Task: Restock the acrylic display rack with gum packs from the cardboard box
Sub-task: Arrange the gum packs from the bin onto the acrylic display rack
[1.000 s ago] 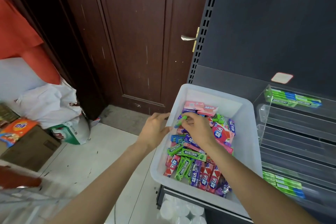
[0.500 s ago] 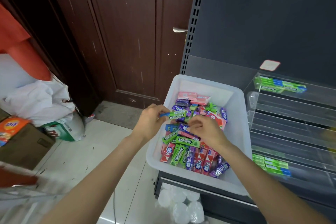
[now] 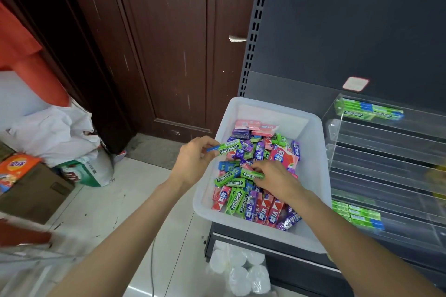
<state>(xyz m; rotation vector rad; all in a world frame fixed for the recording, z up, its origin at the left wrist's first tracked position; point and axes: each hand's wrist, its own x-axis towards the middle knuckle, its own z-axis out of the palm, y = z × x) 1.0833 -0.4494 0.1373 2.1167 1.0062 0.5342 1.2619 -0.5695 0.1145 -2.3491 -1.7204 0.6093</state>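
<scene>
Hands at work over a white plastic bin point(image 3: 316, 142) that rests on the edge of a dark shelf unit point(image 3: 362, 31). The left hand point(image 3: 193, 164) is closed in a pinch on the blue end of a green Doublemint pack point(image 3: 228, 147), holding it lengthwise above the bin's left rim. The right hand point(image 3: 275, 177) lies palm down on the loose gum packs point(image 3: 255, 207) heaped in the bin; its fingertips point(image 3: 257, 170) touch a second green Doublemint pack point(image 3: 251, 175), but whether they are clamped on it cannot be told. The heap mixes green, purple, red and pink packs lying at all angles. To the right of the bin stands the tiered acrylic display rack point(image 3: 386, 152): a row of green packs point(image 3: 371, 112) lies on its top tier, another row of green packs point(image 3: 357, 216) on a low tier, and the tiers between show clear acrylic. A brown wooden door point(image 3: 169, 43) stands behind the bin. A brown cardboard box point(image 3: 31, 193) sits on the tiled floor point(image 3: 115, 200) at far left, well apart from the bin.
</scene>
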